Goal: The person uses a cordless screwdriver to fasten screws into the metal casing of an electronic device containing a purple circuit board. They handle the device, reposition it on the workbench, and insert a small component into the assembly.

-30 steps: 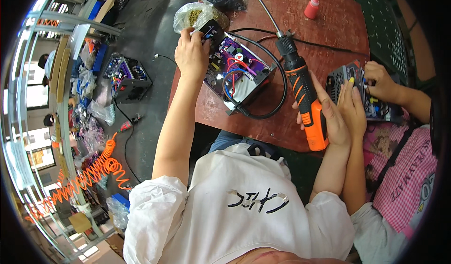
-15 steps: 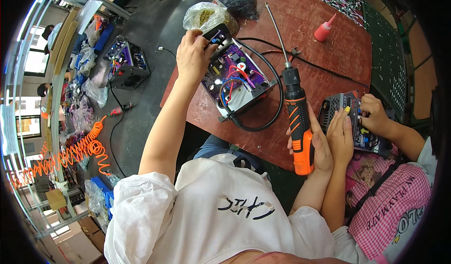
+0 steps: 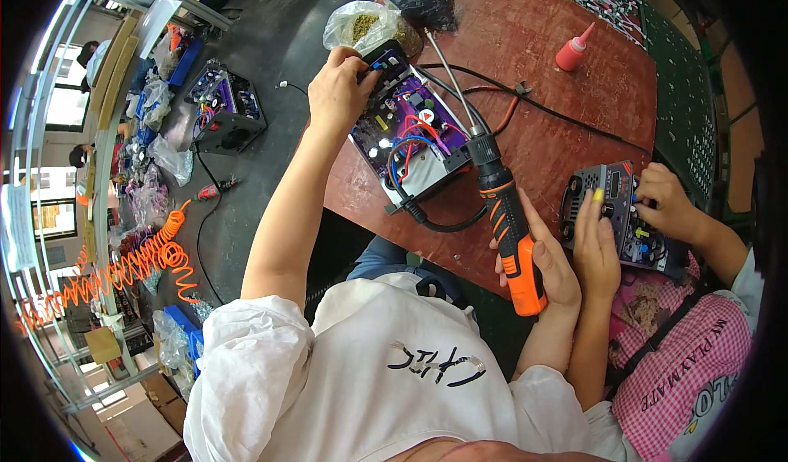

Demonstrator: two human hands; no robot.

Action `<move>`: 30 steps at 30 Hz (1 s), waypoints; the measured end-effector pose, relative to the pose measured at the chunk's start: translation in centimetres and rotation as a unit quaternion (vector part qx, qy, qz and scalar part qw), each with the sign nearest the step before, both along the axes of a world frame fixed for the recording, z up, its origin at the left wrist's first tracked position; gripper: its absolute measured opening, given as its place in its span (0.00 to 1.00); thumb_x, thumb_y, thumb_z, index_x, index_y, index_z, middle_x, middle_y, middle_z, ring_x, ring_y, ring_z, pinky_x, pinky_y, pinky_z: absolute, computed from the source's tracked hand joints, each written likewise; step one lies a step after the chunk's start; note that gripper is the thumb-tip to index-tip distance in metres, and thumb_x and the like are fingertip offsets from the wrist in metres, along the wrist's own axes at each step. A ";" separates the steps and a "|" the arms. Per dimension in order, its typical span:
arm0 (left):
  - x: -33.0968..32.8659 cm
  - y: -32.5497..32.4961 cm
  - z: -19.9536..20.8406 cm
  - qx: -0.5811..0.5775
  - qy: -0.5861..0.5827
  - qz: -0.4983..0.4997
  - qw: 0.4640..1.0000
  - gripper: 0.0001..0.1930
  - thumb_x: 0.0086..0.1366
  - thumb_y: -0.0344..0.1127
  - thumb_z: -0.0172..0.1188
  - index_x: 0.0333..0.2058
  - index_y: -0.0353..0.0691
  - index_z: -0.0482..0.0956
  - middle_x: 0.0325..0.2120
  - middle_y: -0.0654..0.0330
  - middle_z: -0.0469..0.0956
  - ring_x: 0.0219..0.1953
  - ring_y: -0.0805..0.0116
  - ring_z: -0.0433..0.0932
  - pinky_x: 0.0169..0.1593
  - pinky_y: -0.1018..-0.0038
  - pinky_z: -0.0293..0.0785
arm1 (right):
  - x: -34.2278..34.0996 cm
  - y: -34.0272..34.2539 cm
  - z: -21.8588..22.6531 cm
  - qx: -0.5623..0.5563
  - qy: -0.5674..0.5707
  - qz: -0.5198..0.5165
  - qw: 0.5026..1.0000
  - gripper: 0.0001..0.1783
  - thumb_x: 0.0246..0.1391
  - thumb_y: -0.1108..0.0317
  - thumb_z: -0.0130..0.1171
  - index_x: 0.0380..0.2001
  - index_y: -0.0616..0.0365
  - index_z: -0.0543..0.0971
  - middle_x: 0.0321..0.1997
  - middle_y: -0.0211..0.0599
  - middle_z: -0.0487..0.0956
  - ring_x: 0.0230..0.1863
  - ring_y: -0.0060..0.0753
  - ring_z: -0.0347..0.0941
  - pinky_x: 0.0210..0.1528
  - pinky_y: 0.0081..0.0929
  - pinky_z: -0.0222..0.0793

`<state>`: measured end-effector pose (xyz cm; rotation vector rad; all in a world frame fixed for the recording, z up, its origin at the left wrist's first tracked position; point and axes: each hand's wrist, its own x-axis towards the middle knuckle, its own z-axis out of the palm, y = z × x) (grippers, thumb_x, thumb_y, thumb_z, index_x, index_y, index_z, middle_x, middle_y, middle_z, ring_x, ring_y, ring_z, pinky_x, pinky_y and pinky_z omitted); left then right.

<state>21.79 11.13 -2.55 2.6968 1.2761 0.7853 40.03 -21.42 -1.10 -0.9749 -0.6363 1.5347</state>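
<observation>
The red tabletop point(image 3: 533, 31) is cut off by dark plates and strewn small parts at its far right, and its left edge is partly covered by the left forearm. The opened device point(image 3: 380, 137) is set near the front left edge of that top, its purple circuit board facing up; its far end is hidden under a raised black panel. A second device point(image 3: 595, 199) is seen near the right edge, its inner parts partly covered by a co-worker's hand point(image 3: 666, 205); another hand point(image 3: 597, 252) of the co-worker is overlapped in view by the right hand.

The electric screwdriver point(image 3: 513, 240), orange and black, is gripped in the right hand point(image 3: 558, 269), which is wrapped around the handle, some fingers being hidden behind it. Room for moving is offered by the stretch of red surface between screwdriver and red bottle point(image 3: 570, 53).

A bag of small brass-coloured parts point(image 3: 365, 27) is placed beyond the panel. The black panel point(image 3: 386, 61) is pinched in the left hand point(image 3: 338, 88), its fingers closed at the edge and partly out of sight. The black cable point(image 3: 450, 227) is crossed by the screwdriver. Whether the bag is touched by the thin tip cannot be told.
</observation>
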 end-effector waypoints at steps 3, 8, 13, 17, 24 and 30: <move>-0.1 0.1 0.3 -0.018 0.012 0.003 1.000 0.11 0.53 0.40 0.65 0.28 0.39 0.81 0.39 0.63 0.75 0.35 0.60 0.79 0.39 0.67 0.74 | -0.1 0.2 0.6 -0.026 -0.028 0.001 0.999 0.52 0.55 0.38 0.51 0.69 0.57 0.41 0.43 0.47 0.72 0.32 0.29 0.75 0.31 0.23 0.75; 0.1 0.1 0.9 -0.025 0.030 0.002 0.999 0.11 0.52 0.40 0.64 0.28 0.39 0.80 0.39 0.62 0.75 0.35 0.60 0.79 0.39 0.67 0.75 | -0.1 0.7 1.8 -0.039 -0.063 0.018 0.997 0.45 0.59 0.43 0.49 0.69 0.54 0.44 0.41 0.41 0.72 0.31 0.24 0.73 0.31 0.21 0.73; 0.1 0.2 0.8 -0.028 0.028 -0.002 0.999 0.10 0.52 0.40 0.64 0.28 0.39 0.80 0.39 0.62 0.75 0.36 0.60 0.79 0.40 0.67 0.74 | 0.4 1.2 3.0 -0.065 -0.092 0.039 0.993 0.39 0.62 0.48 0.47 0.69 0.52 0.47 0.41 0.37 0.71 0.31 0.22 0.71 0.32 0.20 0.72; 0.2 0.5 0.8 -0.034 0.028 -0.007 0.999 0.10 0.51 0.40 0.64 0.27 0.40 0.79 0.36 0.62 0.76 0.35 0.59 0.78 0.39 0.66 0.74 | 1.2 1.5 3.9 -0.065 -0.113 0.062 0.990 0.36 0.64 0.52 0.45 0.69 0.53 0.48 0.42 0.37 0.71 0.32 0.21 0.70 0.31 0.21 0.72; 0.2 0.7 0.9 -0.026 0.040 -0.012 0.999 0.10 0.51 0.40 0.64 0.26 0.41 0.78 0.30 0.60 0.77 0.35 0.58 0.78 0.37 0.65 0.74 | 2.2 3.2 6.1 -0.099 -0.133 0.094 0.982 0.35 0.65 0.54 0.44 0.69 0.55 0.47 0.43 0.35 0.71 0.34 0.20 0.68 0.34 0.19 0.71; 0.0 0.6 0.8 -0.039 0.015 -0.014 0.999 0.10 0.52 0.40 0.64 0.27 0.40 0.77 0.31 0.59 0.77 0.34 0.56 0.78 0.36 0.65 0.74 | 2.5 4.0 6.5 -0.106 -0.157 0.110 0.976 0.35 0.65 0.54 0.44 0.68 0.58 0.48 0.43 0.33 0.70 0.36 0.17 0.66 0.38 0.17 0.68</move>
